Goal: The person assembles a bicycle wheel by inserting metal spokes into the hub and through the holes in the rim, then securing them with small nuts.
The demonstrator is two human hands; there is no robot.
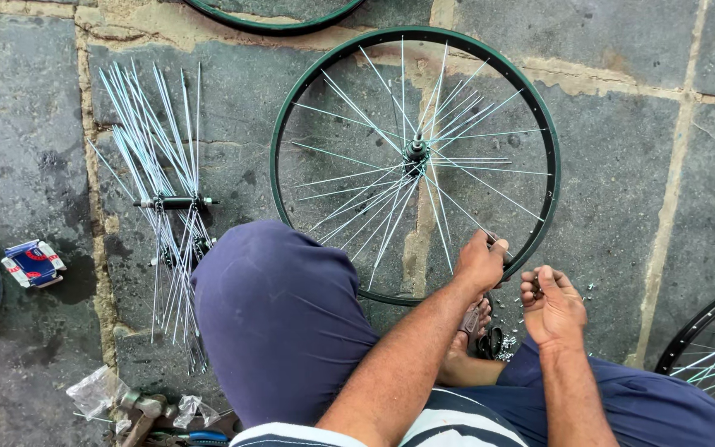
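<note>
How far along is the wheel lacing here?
Done: many spokes fan from the hub toward the green rim. In hand: the left hand works a spoke at the rim; the right hand holds small parts. Left: some spokes hang loose; two spoked hubs wait.

Grey stone-slab floor (622,165) with sandy, crumbling mortar joints (672,190) running between the slabs, darkened by damp patches, under soft, even daylight.

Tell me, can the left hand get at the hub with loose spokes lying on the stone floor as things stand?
Probably yes. The left hand is at the green rim, and the spoked hub lies on open floor to its left. The raised knee sits partly between them, so the arm would likely go over it.
</note>
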